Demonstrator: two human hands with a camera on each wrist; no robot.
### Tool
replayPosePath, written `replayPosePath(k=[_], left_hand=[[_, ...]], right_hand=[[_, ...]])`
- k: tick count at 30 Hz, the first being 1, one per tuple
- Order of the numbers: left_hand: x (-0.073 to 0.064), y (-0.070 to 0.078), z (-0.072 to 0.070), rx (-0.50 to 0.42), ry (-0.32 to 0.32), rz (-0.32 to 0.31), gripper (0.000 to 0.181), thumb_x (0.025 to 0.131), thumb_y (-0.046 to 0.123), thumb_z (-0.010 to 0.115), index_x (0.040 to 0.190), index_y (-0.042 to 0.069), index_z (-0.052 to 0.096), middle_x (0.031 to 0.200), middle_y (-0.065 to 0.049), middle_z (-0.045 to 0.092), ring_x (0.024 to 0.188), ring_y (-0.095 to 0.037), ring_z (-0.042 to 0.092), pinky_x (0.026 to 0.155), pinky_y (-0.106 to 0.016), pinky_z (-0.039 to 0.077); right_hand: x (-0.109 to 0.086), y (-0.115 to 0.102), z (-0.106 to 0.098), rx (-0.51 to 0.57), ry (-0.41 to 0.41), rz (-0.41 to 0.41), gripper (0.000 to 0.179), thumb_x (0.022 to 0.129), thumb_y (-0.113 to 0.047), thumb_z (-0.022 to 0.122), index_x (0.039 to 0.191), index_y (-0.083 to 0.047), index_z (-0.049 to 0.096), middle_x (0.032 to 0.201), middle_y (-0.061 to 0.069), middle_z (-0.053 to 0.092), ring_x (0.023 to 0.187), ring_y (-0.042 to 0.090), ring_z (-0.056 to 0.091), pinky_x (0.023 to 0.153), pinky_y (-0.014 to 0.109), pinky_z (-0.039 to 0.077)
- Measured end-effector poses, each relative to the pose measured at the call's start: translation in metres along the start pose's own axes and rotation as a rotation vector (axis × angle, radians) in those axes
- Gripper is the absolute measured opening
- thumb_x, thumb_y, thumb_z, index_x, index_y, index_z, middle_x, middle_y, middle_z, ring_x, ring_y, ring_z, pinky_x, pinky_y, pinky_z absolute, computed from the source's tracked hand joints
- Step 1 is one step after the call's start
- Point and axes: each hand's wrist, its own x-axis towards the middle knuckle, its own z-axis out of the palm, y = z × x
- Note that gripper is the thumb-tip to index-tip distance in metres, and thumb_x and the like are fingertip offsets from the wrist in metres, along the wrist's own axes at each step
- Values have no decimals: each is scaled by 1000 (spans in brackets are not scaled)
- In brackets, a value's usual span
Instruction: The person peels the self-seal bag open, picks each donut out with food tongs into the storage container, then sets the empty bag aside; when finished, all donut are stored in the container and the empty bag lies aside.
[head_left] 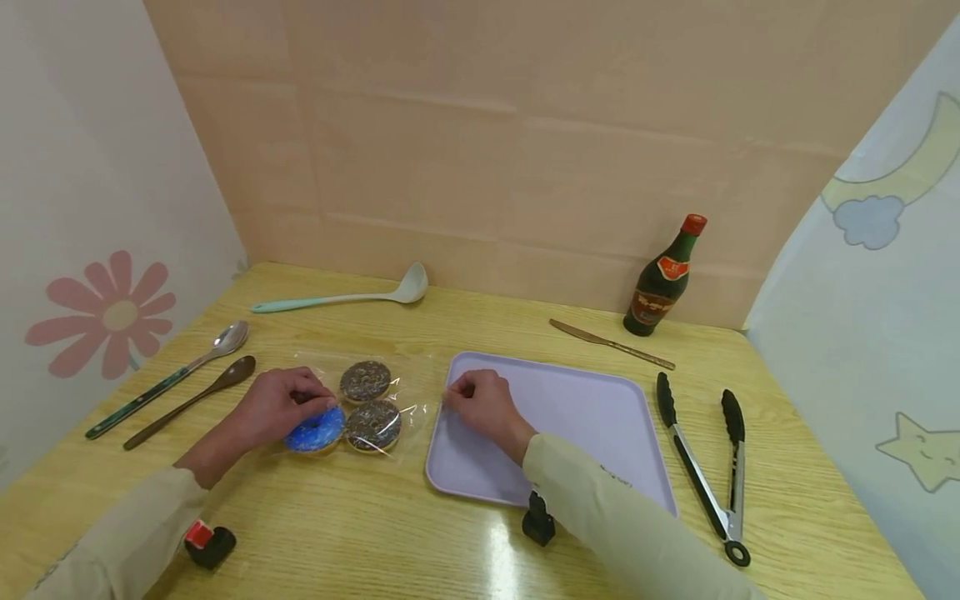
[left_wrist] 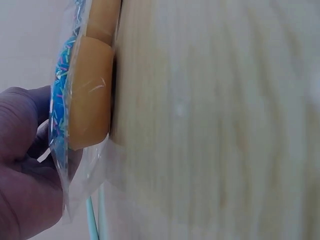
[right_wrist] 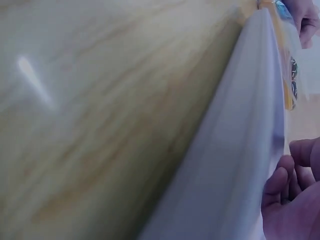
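Note:
A clear plastic bag of donuts lies on the table, left of a lilac tray. Inside show a blue sprinkled donut and two dark brown donuts, one behind the other. My left hand grips the bag at its left end, thumb over the blue donut; in the left wrist view its fingers curl about the bag's edge. My right hand is over the tray's left rim, thumb and fingertips pinching the bag's right edge. Its lower fingers curl close to the tray wall.
At the left lie a metal spoon with a green handle and a brown spoon. A ladle lies at the back. Right of it are a table knife, a dark bottle and spread tongs.

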Motion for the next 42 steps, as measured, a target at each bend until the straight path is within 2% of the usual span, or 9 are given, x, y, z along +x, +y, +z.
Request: replayPosePath(k=[3,6,11,14,18,22,25,32,42], left_hand=[[1,-1,-1,3,-7,20,6,83,7,73,81,12,76,80,8,61,68,-8,53,58,-26,44],[2,-2,-2,9,-11,43,7,83,6,73,81,12,75,80,8,61,69,-9,53,59,-26,44],[4,-1,-5,13,-11,67,4,84,7,72,84,9,75,82,7,64,71,-8,56,61,-26,46],[5,-1,-6,7,-16,101,5,85,5,71,88,6,75,84,7,65,72,-8,58,62,-26,47],[7,-1,-7,0,-59,148,7,86,5,70,89,4,75,85,7,63,73,-8,57,61,-27,47],[8,-2,-7,-2,-90,146,7,86,4,69,88,7,75,83,9,61,70,-6,55,60,-26,46],[8,-3,-6,6,-79,136,8,86,4,69,86,9,75,81,11,60,67,-5,53,59,-26,45],[6,-3,-2,16,-1,132,9,85,1,69,82,9,71,78,11,59,66,-5,52,59,-26,46],[4,-8,-2,-34,2,38,11,89,3,65,83,10,70,82,6,62,73,-9,57,64,-27,49]], right_hand=[[0,0,-1,-43,16,-68,7,80,-10,74,83,-6,69,72,-3,60,65,10,52,60,24,43],[-2,-1,-3,-83,15,-175,12,79,-11,76,89,-5,71,80,0,61,72,13,57,65,26,45],[-7,-4,-6,-179,-108,-321,9,83,-16,74,88,-9,74,88,-2,65,84,15,59,73,30,46],[-10,-2,-7,-232,-162,-367,8,84,-18,73,87,-10,75,88,-3,67,88,15,59,79,32,45],[-11,0,-7,-252,-183,-406,9,84,-17,74,88,-9,75,89,0,68,89,16,60,80,33,45],[-11,2,-7,-245,-187,-436,10,82,-16,76,87,-7,74,89,2,69,87,16,61,77,31,46],[-11,2,-7,-238,-180,-456,11,81,-15,76,86,-6,74,89,3,69,87,16,62,78,31,47],[-13,3,-9,-269,-191,-517,13,81,-18,76,87,-6,75,91,4,68,89,16,62,81,31,46],[-13,5,-8,-299,-221,-554,13,84,-19,74,89,-7,75,94,4,68,93,17,61,84,32,45]])
